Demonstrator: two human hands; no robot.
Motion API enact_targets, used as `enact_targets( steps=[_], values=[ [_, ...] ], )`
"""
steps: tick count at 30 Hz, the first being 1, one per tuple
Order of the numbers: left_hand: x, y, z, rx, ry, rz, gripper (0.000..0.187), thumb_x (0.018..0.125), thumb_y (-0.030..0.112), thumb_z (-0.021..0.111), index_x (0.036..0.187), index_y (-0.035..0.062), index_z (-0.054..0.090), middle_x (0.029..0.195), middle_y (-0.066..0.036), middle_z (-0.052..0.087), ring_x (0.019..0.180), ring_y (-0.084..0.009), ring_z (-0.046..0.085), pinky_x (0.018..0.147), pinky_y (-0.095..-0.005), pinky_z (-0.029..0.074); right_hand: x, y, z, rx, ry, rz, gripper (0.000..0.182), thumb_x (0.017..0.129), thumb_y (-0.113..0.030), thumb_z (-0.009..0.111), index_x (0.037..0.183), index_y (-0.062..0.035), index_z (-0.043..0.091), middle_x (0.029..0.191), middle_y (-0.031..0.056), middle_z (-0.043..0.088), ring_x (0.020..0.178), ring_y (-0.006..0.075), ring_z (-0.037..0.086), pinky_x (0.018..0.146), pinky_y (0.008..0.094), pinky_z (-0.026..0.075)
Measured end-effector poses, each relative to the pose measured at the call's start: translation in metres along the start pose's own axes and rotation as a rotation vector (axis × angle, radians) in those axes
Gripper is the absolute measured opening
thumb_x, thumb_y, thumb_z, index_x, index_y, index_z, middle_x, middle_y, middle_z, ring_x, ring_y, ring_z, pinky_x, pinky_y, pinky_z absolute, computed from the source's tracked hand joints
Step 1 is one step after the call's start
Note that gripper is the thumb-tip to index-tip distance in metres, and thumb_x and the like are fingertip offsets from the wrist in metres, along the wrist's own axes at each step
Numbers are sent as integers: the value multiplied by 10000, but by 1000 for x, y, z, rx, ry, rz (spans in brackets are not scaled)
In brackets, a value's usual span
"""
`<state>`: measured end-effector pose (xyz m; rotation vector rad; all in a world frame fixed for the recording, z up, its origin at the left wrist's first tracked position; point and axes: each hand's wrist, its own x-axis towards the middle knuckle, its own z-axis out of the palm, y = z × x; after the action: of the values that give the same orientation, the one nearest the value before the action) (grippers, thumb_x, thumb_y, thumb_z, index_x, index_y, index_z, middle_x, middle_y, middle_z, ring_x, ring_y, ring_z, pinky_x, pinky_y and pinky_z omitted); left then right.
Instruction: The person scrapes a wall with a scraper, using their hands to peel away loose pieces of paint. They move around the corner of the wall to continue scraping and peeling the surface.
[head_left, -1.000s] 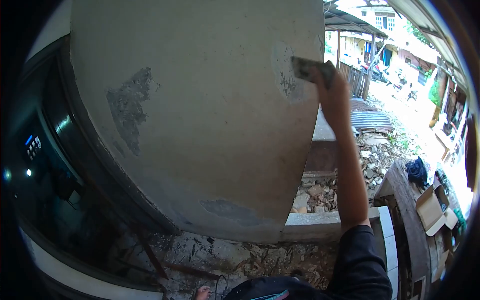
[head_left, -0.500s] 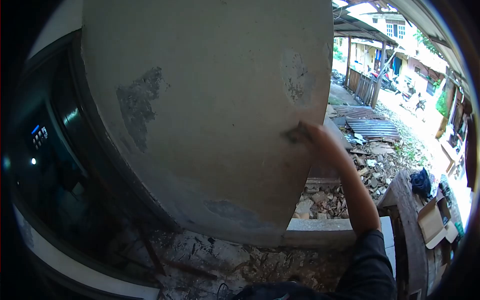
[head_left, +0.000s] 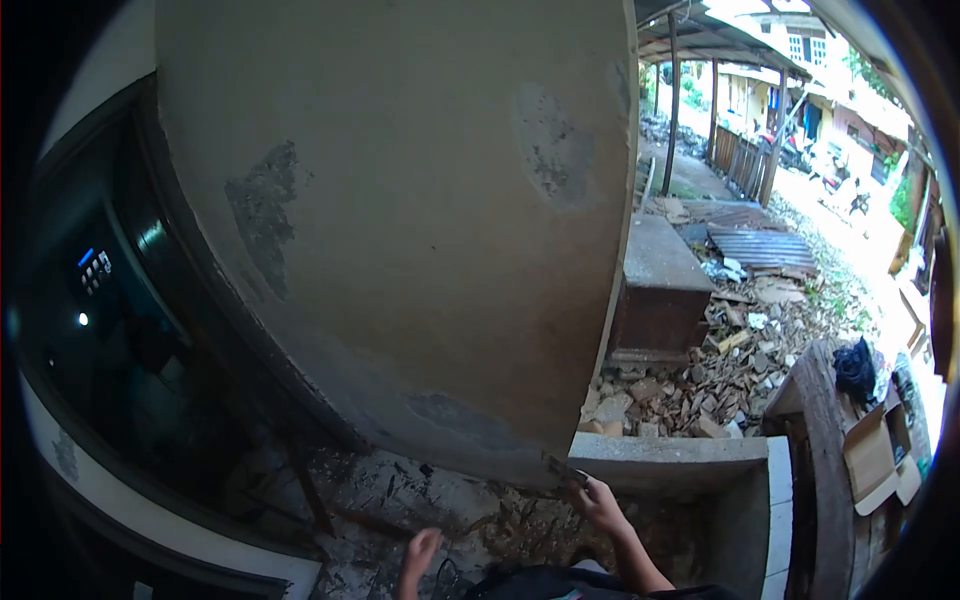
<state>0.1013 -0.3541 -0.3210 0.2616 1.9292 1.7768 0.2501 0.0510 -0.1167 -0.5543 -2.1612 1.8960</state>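
Observation:
My right hand (head_left: 603,503) is closed around a small, flat, dark scraper (head_left: 565,470), low by the bottom right corner of the wall (head_left: 400,250). The scraper's tip is close to the wall's lower edge; whether it touches cannot be made out. My left hand (head_left: 424,548) hangs low in front of my body with its fingers curled in, and no object shows in it. Grey patches of bare plaster (head_left: 265,215) mark the painted wall, with another peeled patch (head_left: 553,145) at the upper right.
Flakes and debris litter the floor (head_left: 400,500). A dark doorway (head_left: 110,280) stands at the left. To the right are a low concrete ledge (head_left: 670,448), a rubble heap (head_left: 720,375), a wooden bench (head_left: 815,420) and an open cardboard box (head_left: 875,455).
My right hand has dropped from the wall's right side to its bottom corner, still with the scraper. My left hand has come into view. The view has shifted slightly to the right.

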Motion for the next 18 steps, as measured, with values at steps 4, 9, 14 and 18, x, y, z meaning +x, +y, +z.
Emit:
enact_targets(
  steps=[4, 9, 14, 18],
  values=[
    [33, 184, 129, 49, -328, 233, 544, 1017, 262, 639, 1477, 39, 455, 1345, -95, 597, 1202, -181, 602, 1017, -323, 481, -12, -22, 15, -50, -26, -350, 523, 1001, -41, 539, 1517, -68, 453, 1066, 142, 623, 858, 230, 588, 754, 350, 491],
    [24, 263, 258, -119, -446, 456, 604, 1053, 177, 534, 1569, 44, 250, 1509, -161, 438, 1269, -258, 569, 1083, -403, 460, -18, -47, 17, -285, 56, -517, 747, 880, 1, 606, 1573, -18, 329, 1173, 216, 565, 1003, 351, 610, 853, 378, 515],
    [19, 281, 287, -113, -392, 420, 515, 1092, 206, 414, 1558, 24, 290, 1467, -170, 496, 1209, -252, 609, 1052, -403, 481, -18, -62, -15, -346, -33, -560, 828, 891, -90, 642, 1605, -44, 225, 1179, 208, 569, 1053, 365, 629, 837, 454, 548],
    [34, 322, 272, 97, -122, 673, 466, 1101, 150, 390, 1552, 43, 344, 1466, -150, 447, 1190, -210, 598, 979, -366, 518, -25, -59, -54, -302, -106, -448, 815, 907, -87, 688, 1604, -66, 266, 1003, 121, 521, 815, 251, 557, 758, 356, 511]
  ],
)
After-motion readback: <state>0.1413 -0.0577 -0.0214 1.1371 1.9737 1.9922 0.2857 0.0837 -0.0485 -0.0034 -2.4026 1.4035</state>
